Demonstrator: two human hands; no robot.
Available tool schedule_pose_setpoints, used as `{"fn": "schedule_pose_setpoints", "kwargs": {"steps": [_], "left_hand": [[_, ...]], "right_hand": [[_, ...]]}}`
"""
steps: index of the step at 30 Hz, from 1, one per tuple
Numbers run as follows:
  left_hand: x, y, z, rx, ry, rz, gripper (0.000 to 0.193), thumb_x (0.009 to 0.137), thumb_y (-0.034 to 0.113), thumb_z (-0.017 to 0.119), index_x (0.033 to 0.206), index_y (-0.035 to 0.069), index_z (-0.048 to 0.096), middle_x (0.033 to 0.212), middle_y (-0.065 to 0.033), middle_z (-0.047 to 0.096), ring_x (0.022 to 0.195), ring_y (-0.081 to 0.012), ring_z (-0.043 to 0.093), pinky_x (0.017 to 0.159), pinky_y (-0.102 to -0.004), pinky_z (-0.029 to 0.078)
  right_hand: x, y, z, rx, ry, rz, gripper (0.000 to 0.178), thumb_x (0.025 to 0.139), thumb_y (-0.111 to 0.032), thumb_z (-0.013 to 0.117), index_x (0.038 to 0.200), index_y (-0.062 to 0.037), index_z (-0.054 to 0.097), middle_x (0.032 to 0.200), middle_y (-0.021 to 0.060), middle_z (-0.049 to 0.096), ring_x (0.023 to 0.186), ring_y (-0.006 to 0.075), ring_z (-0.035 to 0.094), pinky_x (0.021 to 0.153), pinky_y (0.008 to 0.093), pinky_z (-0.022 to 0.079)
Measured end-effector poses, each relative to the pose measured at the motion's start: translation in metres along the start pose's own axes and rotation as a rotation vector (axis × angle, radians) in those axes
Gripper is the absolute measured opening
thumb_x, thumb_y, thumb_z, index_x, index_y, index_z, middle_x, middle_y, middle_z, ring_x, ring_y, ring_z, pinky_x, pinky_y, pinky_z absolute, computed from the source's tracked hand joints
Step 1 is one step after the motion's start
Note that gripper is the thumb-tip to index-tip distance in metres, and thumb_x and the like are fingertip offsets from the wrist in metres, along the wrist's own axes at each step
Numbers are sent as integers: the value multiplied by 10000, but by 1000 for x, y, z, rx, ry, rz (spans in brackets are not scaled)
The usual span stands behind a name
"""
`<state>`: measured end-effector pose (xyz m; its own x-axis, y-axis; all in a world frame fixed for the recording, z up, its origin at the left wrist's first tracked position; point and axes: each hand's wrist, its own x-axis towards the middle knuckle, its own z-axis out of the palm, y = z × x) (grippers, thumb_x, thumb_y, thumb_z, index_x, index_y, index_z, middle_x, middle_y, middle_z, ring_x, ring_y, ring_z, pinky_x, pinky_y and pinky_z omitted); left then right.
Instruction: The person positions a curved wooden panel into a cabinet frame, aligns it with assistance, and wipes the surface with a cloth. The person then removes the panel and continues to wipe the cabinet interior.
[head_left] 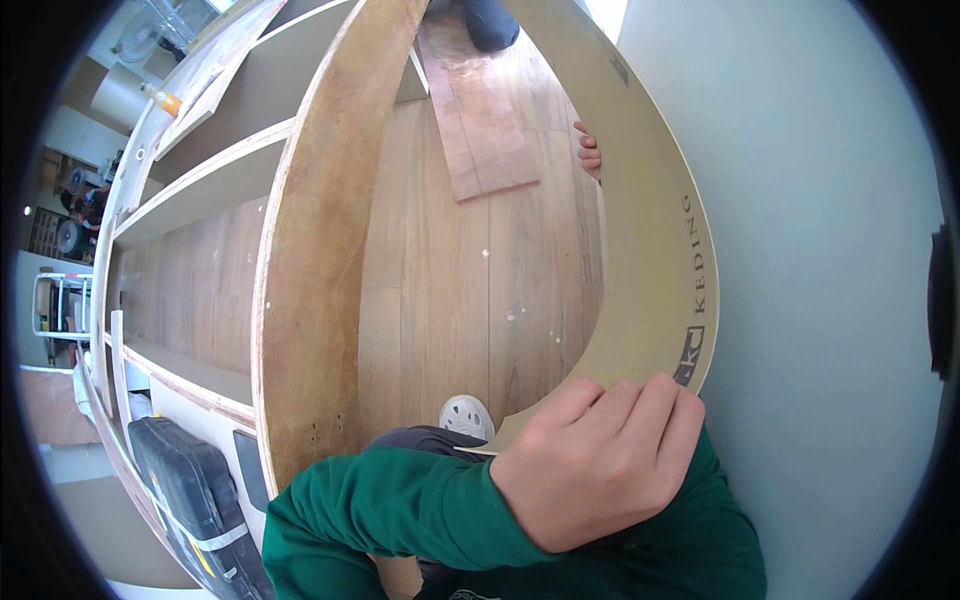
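Edge of a tan panel (645,250) is gripped by the left hand (605,458).

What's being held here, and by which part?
A long tan panel, gripped at its near end by the left hand. What the right hand holds, if anything, cannot be told.

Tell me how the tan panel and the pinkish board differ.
The tan panel is held by the left hand; the pinkish board lies on the floor. The tan panel bears dark lettering; the pinkish board shows a thin lengthwise line. The tan panel looks even in tone, the pinkish board blotchy. Both are flat sheets.
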<state>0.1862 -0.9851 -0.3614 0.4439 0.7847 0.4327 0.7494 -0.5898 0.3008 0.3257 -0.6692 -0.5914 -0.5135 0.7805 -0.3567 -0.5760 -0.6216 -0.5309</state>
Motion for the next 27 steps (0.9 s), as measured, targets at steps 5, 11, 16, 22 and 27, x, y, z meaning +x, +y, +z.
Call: {"fn": "schedule_pose_setpoints", "kwargs": {"steps": [5, 11, 16, 22, 27], "left_hand": [[2, -4, 1, 23, 65, -19, 119, 733, 130, 715, 751, 63, 619, 724, 7, 580, 544, -93, 519, 465, -223, 349], [4, -8, 4, 51, 92, -24, 126, 735, 131, 712, 730, 73, 600, 687, 12, 546, 518, -101, 514, 460, -232, 349], [5, -10, 3, 77, 91, -34, 132, 741, 136, 707, 726, 81, 588, 654, 7, 511, 508, -106, 511, 450, -241, 341], [5, -13, 1, 103, 100, -37, 155, 747, 139, 705, 707, 82, 567, 621, 0, 465, 488, -122, 487, 436, -257, 317], [4, -13, 1, 100, 105, -44, 169, 751, 136, 703, 696, 83, 553, 606, -7, 438, 480, -132, 478, 432, -264, 308]], "right_hand": [[5, -4, -6, -24, 26, -43, 394, 939, -220, 538, 1232, 23, 434, 766, 42, 489, 593, 122, 428, 506, 232, 413], [12, -6, -13, 75, 6, -20, 241, 948, -202, 518, 1105, -35, 446, 709, 23, 434, 539, 108, 378, 437, 212, 340], [11, -6, -8, 28, -14, -26, 253, 947, -219, 523, 1105, -35, 449, 716, 23, 436, 551, 113, 387, 447, 207, 348], [8, -6, 1, 31, 13, -25, 259, 937, -219, 539, 1085, -24, 454, 720, 34, 430, 550, 116, 386, 447, 213, 348], [12, -7, -6, 16, 12, -24, 287, 937, -214, 542, 1121, -14, 450, 743, 37, 449, 559, 115, 397, 460, 215, 370]]}}
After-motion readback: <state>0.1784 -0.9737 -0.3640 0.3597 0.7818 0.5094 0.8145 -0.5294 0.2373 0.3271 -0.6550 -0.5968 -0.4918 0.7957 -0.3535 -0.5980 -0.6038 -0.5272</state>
